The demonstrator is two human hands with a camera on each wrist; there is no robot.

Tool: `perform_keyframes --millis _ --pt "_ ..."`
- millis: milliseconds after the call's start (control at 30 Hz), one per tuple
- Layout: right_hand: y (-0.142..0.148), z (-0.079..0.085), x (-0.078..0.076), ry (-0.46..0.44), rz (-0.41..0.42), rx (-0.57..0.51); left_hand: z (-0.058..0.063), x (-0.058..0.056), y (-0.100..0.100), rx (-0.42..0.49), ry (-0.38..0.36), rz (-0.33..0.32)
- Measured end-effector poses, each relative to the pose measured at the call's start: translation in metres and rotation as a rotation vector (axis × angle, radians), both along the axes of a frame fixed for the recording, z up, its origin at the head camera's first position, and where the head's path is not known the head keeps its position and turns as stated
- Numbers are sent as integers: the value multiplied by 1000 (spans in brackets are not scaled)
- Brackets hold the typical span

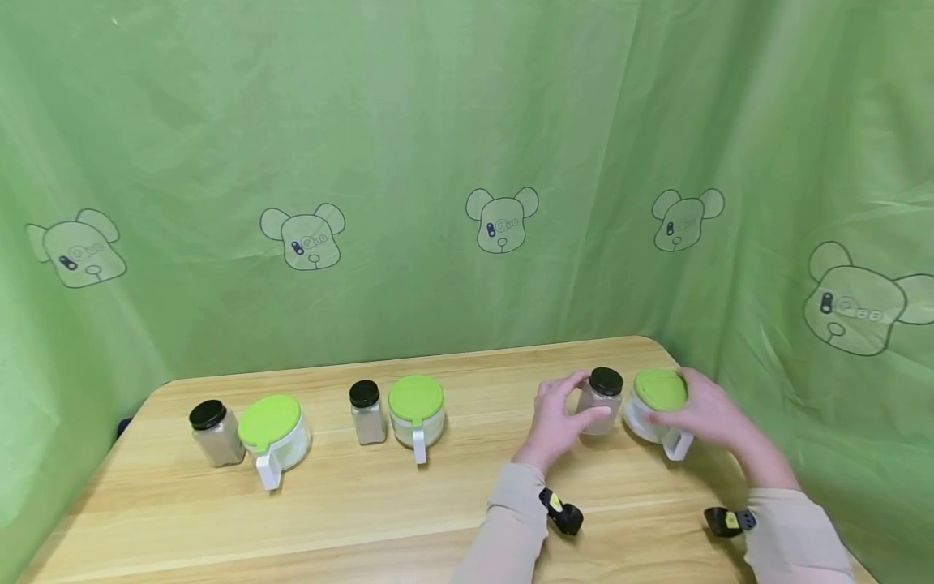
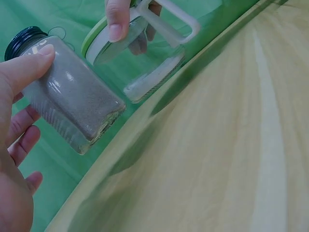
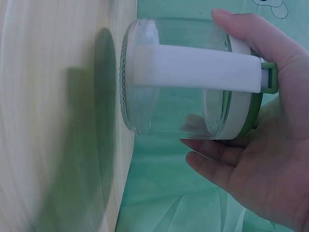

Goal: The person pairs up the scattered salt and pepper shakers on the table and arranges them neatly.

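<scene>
My left hand [image 1: 552,422] grips a square glass jar [image 2: 77,92] of greyish-brown powder with a black screw lid [image 1: 606,381]. The thumb lies across the jar's side, just below the lid. To the right, my right hand [image 1: 711,410] holds a round glass seasoning pot [image 3: 178,111] from above, thumb and fingers around its upper part near the green lid [image 1: 660,389]. The pot's white handle [image 3: 198,67] points toward me, and something whitish lies at its bottom. Both containers stand upright and close together; whether their bases touch the table I cannot tell.
On the wooden table [image 1: 350,519], a black-lidded jar [image 1: 368,418] stands beside a green-lidded pot [image 1: 417,405] at the middle. Another black-lidded jar [image 1: 219,438] and green-lidded pot [image 1: 273,430] stand at the left. A green curtain [image 1: 409,122] hangs behind and at both sides.
</scene>
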State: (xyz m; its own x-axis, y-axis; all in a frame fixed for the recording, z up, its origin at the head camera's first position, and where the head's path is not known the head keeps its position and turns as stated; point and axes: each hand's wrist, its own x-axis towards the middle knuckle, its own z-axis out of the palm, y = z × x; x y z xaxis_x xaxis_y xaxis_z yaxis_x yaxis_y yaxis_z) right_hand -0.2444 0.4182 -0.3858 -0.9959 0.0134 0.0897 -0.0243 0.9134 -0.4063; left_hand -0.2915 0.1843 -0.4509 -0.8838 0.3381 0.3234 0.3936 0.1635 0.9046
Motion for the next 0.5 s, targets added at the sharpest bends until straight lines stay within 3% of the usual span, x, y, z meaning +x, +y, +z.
perform_keyframes --millis 500 --pt "-13 -1 -4 43 4 -22 2 -9 -17 -18 -6 15"
